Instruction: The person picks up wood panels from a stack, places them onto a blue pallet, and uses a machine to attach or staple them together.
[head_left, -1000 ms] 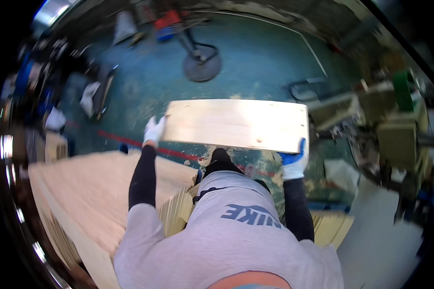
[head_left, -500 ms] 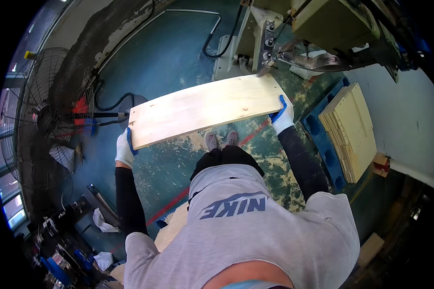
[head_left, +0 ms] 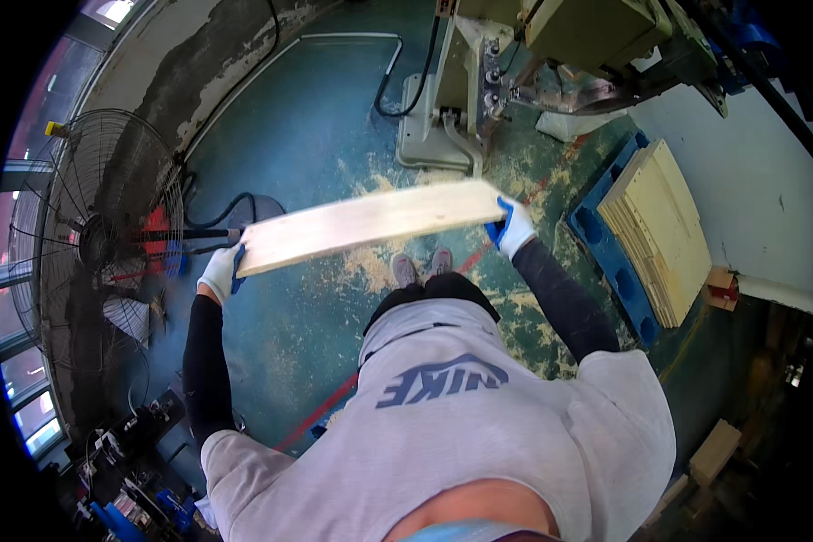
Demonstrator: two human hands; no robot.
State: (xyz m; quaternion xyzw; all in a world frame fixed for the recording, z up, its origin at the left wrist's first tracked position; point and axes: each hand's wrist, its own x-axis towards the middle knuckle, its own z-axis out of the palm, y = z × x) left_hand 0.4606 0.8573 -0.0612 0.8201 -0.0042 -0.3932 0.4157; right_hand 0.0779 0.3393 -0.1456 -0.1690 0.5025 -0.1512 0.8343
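Note:
A long pale wooden board (head_left: 370,221) spans the space in front of me, held up off the floor by its two ends. My left hand (head_left: 219,273), in a white glove with blue palm, grips the left end. The matching gloved right hand (head_left: 513,228) is closed round the right end, its blue fingers over the edge. The board is tilted so that its broad face looks foreshortened, and it is slightly blurred. Beyond its right end stands a green-grey machine (head_left: 456,108) with a metal arm (head_left: 587,95).
To the right, several boards (head_left: 664,230) are stacked on a blue pallet (head_left: 605,253), beside a small cardboard box (head_left: 721,287). A large wire-caged fan (head_left: 90,239) stands at the left. Sawdust (head_left: 361,271) lies scattered on the green floor (head_left: 307,334). A hose (head_left: 388,95) runs to the machine.
The board has tipped, showing less of its broad face, and its right end has come away from the machine toward me. My left hand has shifted a little outward; both hands keep their grip.

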